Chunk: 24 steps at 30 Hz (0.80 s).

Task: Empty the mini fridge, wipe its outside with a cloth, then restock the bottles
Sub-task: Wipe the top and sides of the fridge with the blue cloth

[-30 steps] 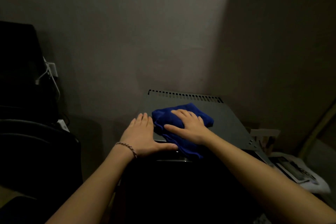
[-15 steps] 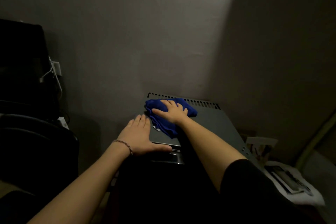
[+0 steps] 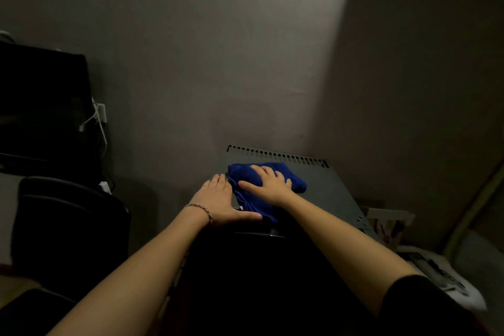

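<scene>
The blue cloth [image 3: 266, 188] lies bunched on the grey top of the mini fridge [image 3: 331, 194], toward its left side, and it has come back from the far edge: half a second ago it was pushed right up against the row of vent slots [image 3: 275, 156] at the back, now it sits just short of them with one fold trailing toward the front lip. The right hand [image 3: 268, 183] is spread flat on it, fingers fanned, pressing down rather than gripping, nothing pinched between them. So that is a full stroke out and a return, a proper back-and-forth scrub across the lid. The left hand [image 3: 221, 200] lies just beside the cloth, open and flat on the fridge's left front corner, thumb stretched along the front edge, holding nothing and, by the look of it, bracing the box. A braided bracelet [image 3: 200, 210] shows at that wrist. The wiping stage looks well underway on the top, but the right half of the lid seems to be waiting, and the sides and front are in deep shadow. No bottles are visible anywhere. To the left stands a dark chair [image 3: 71, 221]; to the right, a pale bag [image 3: 441, 278] on the floor.
</scene>
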Each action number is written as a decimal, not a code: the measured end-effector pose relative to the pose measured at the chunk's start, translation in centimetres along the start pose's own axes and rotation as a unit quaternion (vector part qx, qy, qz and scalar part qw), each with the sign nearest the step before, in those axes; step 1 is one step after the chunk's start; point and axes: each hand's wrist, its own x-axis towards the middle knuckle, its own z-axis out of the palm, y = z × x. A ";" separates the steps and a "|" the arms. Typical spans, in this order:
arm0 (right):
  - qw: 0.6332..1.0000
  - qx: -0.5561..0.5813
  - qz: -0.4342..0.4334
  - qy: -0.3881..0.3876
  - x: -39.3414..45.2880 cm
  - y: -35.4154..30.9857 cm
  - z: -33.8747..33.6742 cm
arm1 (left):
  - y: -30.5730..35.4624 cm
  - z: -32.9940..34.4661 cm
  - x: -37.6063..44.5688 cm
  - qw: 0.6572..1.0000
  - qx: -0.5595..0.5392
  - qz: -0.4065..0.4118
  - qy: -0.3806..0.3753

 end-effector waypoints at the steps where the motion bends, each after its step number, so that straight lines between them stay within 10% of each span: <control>1: 1.000 0.000 -0.013 0.001 -0.5 0.2 0.1 | -0.1 0.1 0.1 1.000 -0.005 0.000 0.000; 15: 0.995 0.017 -0.099 -0.020 8.1 -2.0 0.5 | -0.1 -0.4 0.5 0.998 -0.018 -0.039 -0.037; 24: 0.996 0.037 0.077 0.032 8.4 8.8 -2.9 | 0.2 0.1 1.0 0.997 -0.004 -0.061 -0.045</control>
